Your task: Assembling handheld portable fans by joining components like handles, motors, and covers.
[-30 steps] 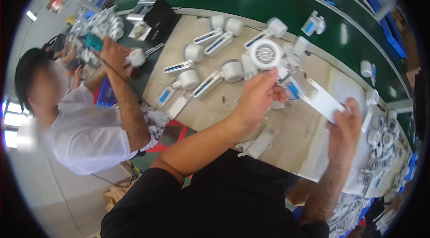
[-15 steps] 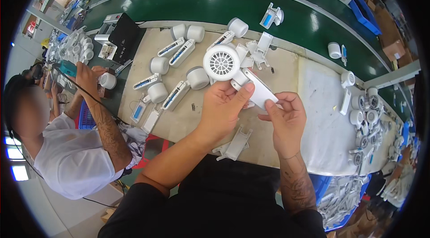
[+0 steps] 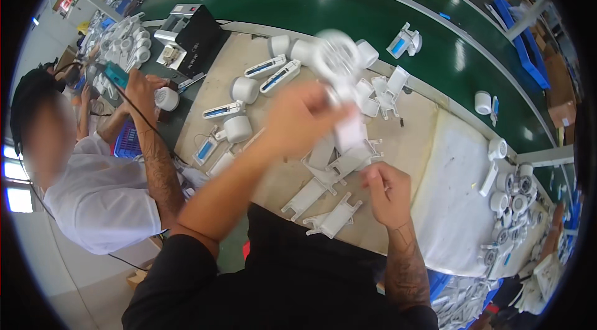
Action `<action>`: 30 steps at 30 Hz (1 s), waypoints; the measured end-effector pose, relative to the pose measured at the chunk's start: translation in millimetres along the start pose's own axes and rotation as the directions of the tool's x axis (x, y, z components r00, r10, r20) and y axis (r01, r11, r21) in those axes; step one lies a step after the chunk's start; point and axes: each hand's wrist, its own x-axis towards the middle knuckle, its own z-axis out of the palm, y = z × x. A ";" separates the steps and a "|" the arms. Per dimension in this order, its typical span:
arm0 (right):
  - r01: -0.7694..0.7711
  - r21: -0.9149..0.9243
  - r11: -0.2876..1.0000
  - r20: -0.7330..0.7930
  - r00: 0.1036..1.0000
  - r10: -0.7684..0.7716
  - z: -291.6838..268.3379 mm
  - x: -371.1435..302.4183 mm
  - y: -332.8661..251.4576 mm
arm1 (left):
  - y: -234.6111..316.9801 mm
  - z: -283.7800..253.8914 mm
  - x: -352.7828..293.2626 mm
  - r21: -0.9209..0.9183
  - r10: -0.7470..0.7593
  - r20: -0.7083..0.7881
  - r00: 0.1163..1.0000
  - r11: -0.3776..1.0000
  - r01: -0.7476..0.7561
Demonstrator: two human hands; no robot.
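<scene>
A white handheld fan, smeared by motion, is gripped near its neck by my left hand. Its round head points away from me and its handle hangs down toward several white plastic shells on the worktable. My right hand is apart from the fan, just right of those shells, its fingers curled in with nothing visible in them. Left of the fan lie several white fan units with opened handles, blue strips showing inside. More white shell parts lie beyond my hands.
A green conveyor belt crosses behind the table, carrying a few fan pieces. Fans are heaped at the right. A black machine stands at the back left. A co-worker holds a teal tool at the left. A blue bin of parts sits below right.
My right hand has let go of the fan's handle and dropped slightly. My left hand has swung the fan away and up, uncovering shells beneath. The view has shifted a little.
</scene>
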 end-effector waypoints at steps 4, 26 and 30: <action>0.004 -0.321 0.947 -0.078 0.996 -0.031 -24.2 5.1 23.6 | -1.6 -146.6 84.6 0.632 0.203 -0.101 0.974 0.769 -0.094; 0.313 -0.393 0.865 0.174 0.949 -0.264 -77.1 318.2 67.6 | -4.1 -119.8 99.1 0.505 -0.025 -0.013 1.000 0.863 0.029; 0.257 -0.115 0.960 0.068 0.966 -0.250 -95.7 250.4 11.3 | 23.0 -42.8 125.6 0.287 0.024 0.108 0.994 0.956 -0.055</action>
